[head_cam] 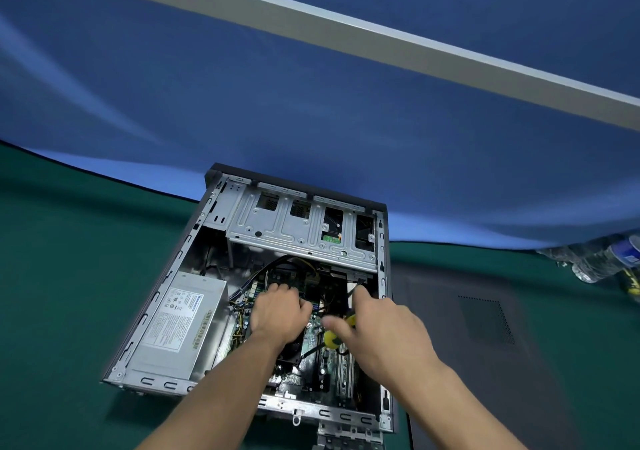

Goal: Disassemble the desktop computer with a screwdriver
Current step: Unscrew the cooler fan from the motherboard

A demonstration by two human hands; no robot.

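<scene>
We have the desktop computer (263, 294) lying on its side on the green table (62, 276), its side open towards us, with the dark side panel (485, 325) flat on the table just to its right. Both our forearms reach down into the case from the near edge. Our left hand (277, 311) lies palm down over the middle of the motherboard (311, 339), fingers curled onto the parts and cables beneath; whether it grips any of them we cannot tell. Our right hand (384, 328) is blurred, its fingers closed around the yellow-and-black screwdriver (334, 333), whose shaft points down and left at the board. The silver power supply (180, 325) sits left of our hands, the drive cage (304, 228) beyond them. Plastic bottles (602, 259) lie at the far right.
</scene>
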